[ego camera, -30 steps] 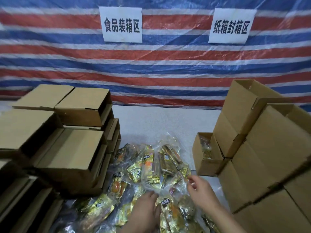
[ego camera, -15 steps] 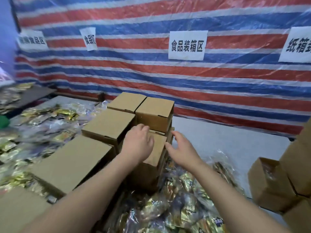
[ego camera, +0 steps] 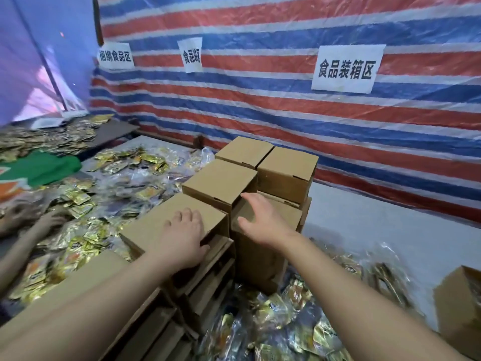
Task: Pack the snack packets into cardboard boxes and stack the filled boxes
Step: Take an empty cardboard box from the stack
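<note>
Brown cardboard boxes are stacked in rows at the centre. My left hand lies on the top of a near box, its thumb hooked over the right edge. My right hand hovers with spread fingers over a lower box to the right, its fingers near a higher box. Two more boxes stand behind. Gold snack packets in clear bags lie heaped below my right arm.
Another person's hands sort loose gold packets at the left. A cardboard box sits at the right edge. Bare white tabletop stretches right of the stack. A striped tarp with paper signs hangs behind.
My view has swung left from the packet pile to the box stack. Both hands left the packets and came up to the boxes; the left hand moved down onto a nearer box.
</note>
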`<state>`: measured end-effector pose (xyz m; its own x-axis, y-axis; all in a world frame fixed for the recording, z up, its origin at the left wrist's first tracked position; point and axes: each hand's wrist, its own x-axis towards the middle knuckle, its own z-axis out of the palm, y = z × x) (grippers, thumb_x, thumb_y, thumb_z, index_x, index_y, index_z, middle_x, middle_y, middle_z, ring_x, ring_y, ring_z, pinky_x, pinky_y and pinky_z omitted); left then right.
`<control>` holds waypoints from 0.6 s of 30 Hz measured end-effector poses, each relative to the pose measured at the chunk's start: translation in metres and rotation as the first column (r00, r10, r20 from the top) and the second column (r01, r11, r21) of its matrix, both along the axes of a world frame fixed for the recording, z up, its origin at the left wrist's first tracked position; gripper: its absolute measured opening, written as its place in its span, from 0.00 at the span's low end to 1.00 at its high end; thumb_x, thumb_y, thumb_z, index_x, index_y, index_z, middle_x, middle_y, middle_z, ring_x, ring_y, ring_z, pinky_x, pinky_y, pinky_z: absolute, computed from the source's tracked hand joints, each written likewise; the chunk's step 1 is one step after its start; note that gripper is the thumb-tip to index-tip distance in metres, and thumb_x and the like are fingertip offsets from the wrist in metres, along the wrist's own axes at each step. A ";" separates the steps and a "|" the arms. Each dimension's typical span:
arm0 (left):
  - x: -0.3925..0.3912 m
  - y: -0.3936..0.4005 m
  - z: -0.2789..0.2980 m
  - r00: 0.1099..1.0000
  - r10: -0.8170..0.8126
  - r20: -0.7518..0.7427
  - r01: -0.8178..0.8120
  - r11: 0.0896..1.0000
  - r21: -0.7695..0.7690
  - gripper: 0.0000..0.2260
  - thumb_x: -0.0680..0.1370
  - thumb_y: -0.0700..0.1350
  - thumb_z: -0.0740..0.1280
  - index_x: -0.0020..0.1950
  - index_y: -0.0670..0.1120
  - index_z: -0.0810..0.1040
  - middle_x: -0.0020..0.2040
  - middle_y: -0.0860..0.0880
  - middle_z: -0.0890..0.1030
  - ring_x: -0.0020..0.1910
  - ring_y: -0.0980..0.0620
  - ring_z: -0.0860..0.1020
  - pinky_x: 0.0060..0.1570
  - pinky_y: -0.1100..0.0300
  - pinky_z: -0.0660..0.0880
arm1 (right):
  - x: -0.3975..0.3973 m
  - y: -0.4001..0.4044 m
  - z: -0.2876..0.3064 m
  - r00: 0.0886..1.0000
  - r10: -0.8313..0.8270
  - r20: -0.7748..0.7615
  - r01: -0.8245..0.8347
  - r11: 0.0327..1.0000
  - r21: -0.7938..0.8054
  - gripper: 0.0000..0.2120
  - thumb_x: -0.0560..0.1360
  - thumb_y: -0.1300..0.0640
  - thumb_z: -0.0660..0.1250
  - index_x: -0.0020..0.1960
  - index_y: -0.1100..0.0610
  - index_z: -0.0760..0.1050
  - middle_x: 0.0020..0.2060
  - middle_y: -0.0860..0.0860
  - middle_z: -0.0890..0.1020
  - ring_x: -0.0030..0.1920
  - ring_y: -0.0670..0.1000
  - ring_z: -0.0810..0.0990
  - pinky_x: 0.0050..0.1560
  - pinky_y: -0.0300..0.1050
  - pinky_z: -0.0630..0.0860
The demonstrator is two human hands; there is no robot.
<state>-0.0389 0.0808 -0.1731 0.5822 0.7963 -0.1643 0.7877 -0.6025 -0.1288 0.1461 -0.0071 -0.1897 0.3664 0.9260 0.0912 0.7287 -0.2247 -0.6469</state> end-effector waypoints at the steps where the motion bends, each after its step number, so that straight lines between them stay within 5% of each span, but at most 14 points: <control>1: 0.000 -0.004 0.001 1.000 0.002 0.001 -0.002 1.000 0.012 0.36 0.79 0.54 0.63 0.80 0.40 0.50 0.79 0.40 0.55 0.78 0.39 0.56 0.74 0.44 0.61 | -0.004 0.001 0.000 1.000 0.006 0.001 -0.006 1.000 -0.003 0.32 0.78 0.47 0.64 0.79 0.50 0.58 0.78 0.49 0.61 0.78 0.50 0.59 0.73 0.44 0.54; 7: 0.011 -0.033 0.042 0.991 0.010 -0.131 0.009 0.989 0.147 0.28 0.82 0.40 0.57 0.79 0.37 0.51 0.78 0.39 0.59 0.76 0.39 0.62 0.69 0.42 0.67 | -0.013 -0.007 0.013 0.999 0.034 0.009 -0.034 0.999 -0.006 0.32 0.79 0.52 0.65 0.79 0.51 0.58 0.77 0.49 0.61 0.77 0.50 0.60 0.74 0.45 0.57; 10: 0.015 -0.049 0.075 0.992 -0.117 -0.041 0.122 0.983 0.135 0.16 0.80 0.37 0.59 0.69 0.41 0.70 0.58 0.44 0.77 0.57 0.44 0.78 0.52 0.51 0.78 | -0.009 -0.019 0.036 1.000 0.029 -0.010 -0.029 0.998 0.051 0.33 0.77 0.54 0.67 0.79 0.51 0.59 0.77 0.49 0.62 0.76 0.50 0.62 0.70 0.39 0.57; 12: 0.021 -0.064 0.098 0.977 -0.212 0.024 0.209 0.972 0.111 0.10 0.80 0.37 0.60 0.59 0.45 0.76 0.48 0.48 0.78 0.49 0.46 0.79 0.48 0.53 0.80 | -0.003 -0.035 0.059 0.999 0.030 -0.042 -0.027 0.997 0.066 0.32 0.75 0.56 0.67 0.77 0.50 0.63 0.74 0.48 0.66 0.73 0.49 0.66 0.69 0.40 0.62; 15: 0.042 -0.086 0.121 0.935 -0.333 0.125 0.323 0.942 0.094 0.07 0.81 0.42 0.61 0.56 0.47 0.78 0.45 0.50 0.77 0.49 0.48 0.79 0.49 0.54 0.78 | 0.014 -0.072 0.091 1.000 0.019 -0.020 -0.019 0.999 0.028 0.17 0.69 0.53 0.65 0.57 0.42 0.78 0.58 0.45 0.80 0.57 0.44 0.78 0.56 0.41 0.76; 18: 0.071 -0.110 0.124 0.880 -0.421 0.222 0.427 0.904 0.021 0.07 0.82 0.48 0.63 0.57 0.51 0.79 0.43 0.53 0.76 0.48 0.49 0.78 0.43 0.58 0.72 | 0.034 -0.125 0.108 0.994 -0.075 0.082 0.076 0.997 -0.018 0.04 0.66 0.50 0.63 0.36 0.44 0.76 0.38 0.42 0.79 0.39 0.41 0.77 0.34 0.36 0.70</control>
